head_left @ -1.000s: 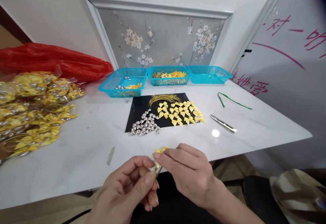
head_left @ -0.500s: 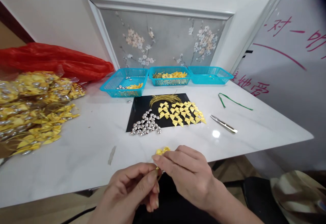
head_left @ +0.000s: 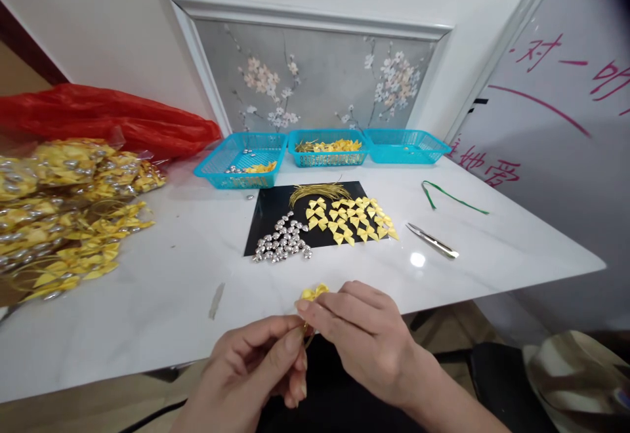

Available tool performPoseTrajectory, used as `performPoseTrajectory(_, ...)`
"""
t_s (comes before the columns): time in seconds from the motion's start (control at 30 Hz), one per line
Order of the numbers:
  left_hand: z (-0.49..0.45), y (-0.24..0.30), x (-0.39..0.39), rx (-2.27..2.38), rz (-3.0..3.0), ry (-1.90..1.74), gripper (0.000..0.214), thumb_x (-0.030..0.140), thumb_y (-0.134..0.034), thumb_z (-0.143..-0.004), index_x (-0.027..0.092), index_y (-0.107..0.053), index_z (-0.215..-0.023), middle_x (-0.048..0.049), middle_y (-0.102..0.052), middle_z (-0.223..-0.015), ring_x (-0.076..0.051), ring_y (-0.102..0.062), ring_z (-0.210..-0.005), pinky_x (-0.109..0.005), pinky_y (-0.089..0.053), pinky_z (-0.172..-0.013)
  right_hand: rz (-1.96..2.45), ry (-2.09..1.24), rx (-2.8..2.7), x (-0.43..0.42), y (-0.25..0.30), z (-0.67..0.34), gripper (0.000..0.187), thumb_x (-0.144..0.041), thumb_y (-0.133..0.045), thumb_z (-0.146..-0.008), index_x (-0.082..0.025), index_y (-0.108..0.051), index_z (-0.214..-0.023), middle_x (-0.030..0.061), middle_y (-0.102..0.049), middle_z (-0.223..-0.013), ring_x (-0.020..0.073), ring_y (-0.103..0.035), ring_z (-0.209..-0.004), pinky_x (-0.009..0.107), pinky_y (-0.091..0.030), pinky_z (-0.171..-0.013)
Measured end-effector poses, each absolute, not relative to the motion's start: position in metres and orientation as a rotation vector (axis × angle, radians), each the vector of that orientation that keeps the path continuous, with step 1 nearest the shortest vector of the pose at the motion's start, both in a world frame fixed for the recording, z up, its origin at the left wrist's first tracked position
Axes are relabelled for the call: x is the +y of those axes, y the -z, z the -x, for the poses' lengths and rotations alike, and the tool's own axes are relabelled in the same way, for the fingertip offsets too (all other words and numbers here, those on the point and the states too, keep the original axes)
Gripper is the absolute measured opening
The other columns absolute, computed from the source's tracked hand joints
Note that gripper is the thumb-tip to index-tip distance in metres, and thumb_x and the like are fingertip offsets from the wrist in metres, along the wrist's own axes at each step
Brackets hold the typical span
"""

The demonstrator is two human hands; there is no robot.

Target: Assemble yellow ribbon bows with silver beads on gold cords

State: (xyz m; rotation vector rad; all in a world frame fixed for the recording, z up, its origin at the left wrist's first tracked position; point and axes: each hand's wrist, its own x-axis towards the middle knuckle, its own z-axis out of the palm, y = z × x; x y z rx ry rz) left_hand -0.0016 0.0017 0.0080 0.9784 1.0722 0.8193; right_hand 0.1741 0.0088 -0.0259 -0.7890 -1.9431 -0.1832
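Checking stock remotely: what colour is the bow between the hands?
Yellow; the bow shows best in the head view.

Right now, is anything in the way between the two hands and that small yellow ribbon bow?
Nothing visible does. The left hand and right hand both pinch the small yellow ribbon bow at the near edge of the white marble table; the loose silver beads lie farther back.

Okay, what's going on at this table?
A person seated at a white table pinches a small yellow bow between both hands at the near edge: left hand below it, right hand beside it. Ahead, a black mat holds silver beads, gold threads and more yellow bows. Metal snips lie to the right.
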Motion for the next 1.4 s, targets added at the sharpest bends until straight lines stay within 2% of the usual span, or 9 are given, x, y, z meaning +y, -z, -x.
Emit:
performPoseTrajectory(0.13, 0.006, -0.001, 0.003, 1.06, -1.003, -0.836, 0.04, 0.053, -0.084, -0.078, 0.018, -0.072, -0.063, 0.0017, -0.06, -0.058, -0.01, -0.048, -0.053, -0.021, -0.039, -0.051, 0.765, 0.121, -1.875, 0.008, 0.024, -0.172, 0.023, -0.002, -0.052, -0.1, -0.006, -0.072, -0.111, 0.0114, -0.078, -0.086, 0.015, -0.061, -0.061, 0.03, -0.056, -0.054)
performPoseTrajectory(0.33, 0.011, 0.006, 0.004, 0.973, -0.999, -0.774, 0.037, 0.051, -0.078, -0.085, 0.019, -0.072, -0.067, 0.0027, -0.058, -0.058, -0.01, -0.045, -0.054, -0.019, -0.039, -0.052, 0.674, -0.208, -1.761, 0.011, 0.03, -0.169, 0.03, -0.004, -0.055, -0.1, -0.014, -0.069, -0.124, 0.0124, -0.08, -0.106, 0.0185, -0.076, -0.095, 0.031, -0.067, -0.079)
performPoseTrajectory(0.57, 0.011, 0.008, 0.004, 0.904, -0.813, -0.777, 0.033, 0.047, -0.081, -0.084, 0.019, -0.074, -0.068, 0.0058, -0.052, -0.053, -0.006, -0.034, -0.046, -0.016, -0.032, -0.046, 0.632, -0.107, -1.803, 0.014, 0.03, -0.171, 0.03, 0.003, -0.053, -0.095, -0.012, -0.073, -0.112, 0.0119, -0.079, -0.09, 0.0174, -0.068, -0.068, 0.031, -0.06, -0.058)
performPoseTrajectory(0.77, 0.015, 0.011, 0.005, 0.861, -0.766, -0.762, 0.028, 0.043, -0.08, -0.086, 0.019, -0.075, -0.071, 0.0063, -0.051, -0.054, -0.004, -0.032, -0.044, -0.015, -0.031, -0.044, 0.693, -0.093, -1.824, 0.01, 0.027, -0.172, 0.027, 0.0, -0.051, -0.098, -0.014, -0.073, -0.105, 0.0098, -0.077, -0.087, 0.017, -0.07, -0.073, 0.029, -0.062, -0.064)
performPoseTrajectory(0.9, 0.011, 0.003, -0.001, 0.973, -0.868, -0.829, 0.036, 0.05, -0.079, -0.084, 0.019, -0.071, -0.069, 0.0033, -0.06, -0.062, -0.005, -0.042, -0.047, -0.015, -0.037, -0.046, 0.736, -0.137, -1.838, 0.006, 0.023, -0.173, 0.027, 0.004, -0.052, -0.095, -0.012, -0.073, -0.101, 0.0105, -0.075, -0.088, 0.0167, -0.069, -0.074, 0.028, -0.06, -0.065)
performPoseTrajectory(1.0, 0.012, 0.003, -0.005, 1.213, -1.08, -0.983, 0.031, 0.053, -0.082, -0.079, 0.027, -0.075, -0.092, 0.0044, -0.066, -0.068, -0.01, -0.055, -0.054, -0.017, -0.046, -0.051, 0.836, -0.257, -1.866, 0.002, 0.02, -0.173, 0.026, 0.003, -0.052, -0.094, -0.012, -0.072, -0.098, 0.0115, -0.074, -0.091, 0.0176, -0.068, -0.077, 0.028, -0.059, -0.068)
performPoseTrajectory(1.1, 0.017, 0.01, -0.003, 1.411, -1.477, -1.051, 0.034, 0.045, -0.083, -0.077, 0.033, -0.074, -0.108, 0.0053, -0.073, -0.074, -0.013, -0.066, -0.06, -0.019, -0.056, -0.058, 0.908, -0.388, -1.89, -0.002, 0.016, -0.173, 0.024, -0.001, -0.051, -0.097, -0.014, -0.071, -0.096, 0.0095, -0.071, -0.09, 0.0177, -0.067, -0.078, 0.029, -0.058, -0.07)
performPoseTrajectory(1.27, 0.022, 0.011, 0.004, 1.36, -1.982, -1.062, 0.006, 0.03, -0.071, -0.086, 0.033, -0.074, -0.091, 0.0069, -0.078, -0.079, -0.013, -0.071, -0.063, -0.016, -0.056, -0.056, 1.018, -0.507, -1.944, -0.006, 0.007, -0.173, 0.023, -0.005, -0.05, -0.1, -0.015, -0.068, -0.09, 0.0074, -0.068, -0.089, 0.0178, -0.064, -0.079, 0.03, -0.055, -0.072)
performPoseTrajectory(1.4, 0.019, 0.005, 0.005, 1.317, -2.114, -1.083, 0.009, 0.026, -0.068, -0.09, 0.034, -0.072, -0.088, 0.0095, -0.077, -0.08, -0.011, -0.072, -0.067, -0.015, -0.055, -0.06, 1.094, -0.503, -2.03, -0.007, 0.003, -0.173, 0.024, -0.006, -0.047, -0.101, -0.014, -0.068, -0.092, 0.0052, -0.064, -0.085, 0.0176, -0.06, -0.075, 0.031, -0.052, -0.068)
